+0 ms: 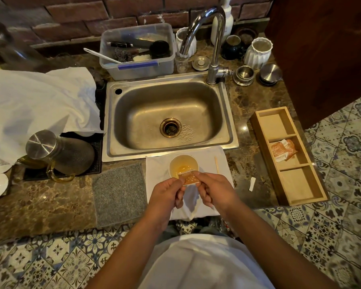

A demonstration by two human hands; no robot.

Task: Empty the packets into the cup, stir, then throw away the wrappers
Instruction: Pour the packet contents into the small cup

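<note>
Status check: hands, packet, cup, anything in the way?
Both hands, left hand and right hand, pinch one orange packet over the cup. Amber liquid in cup. Stir stick beside it. Nothing in the way.

Left hand (167, 192) and right hand (215, 190) close together, each grip apparently pinched.

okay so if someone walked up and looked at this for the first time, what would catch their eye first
Most likely the two hands at the counter's front edge, the left hand and right hand pinching an orange packet over the near rim of a paper cup of amber liquid. Behind them sits the steel sink with its curved tap. To the right, a wooden tray holds more orange packets in its middle compartment.
</note>
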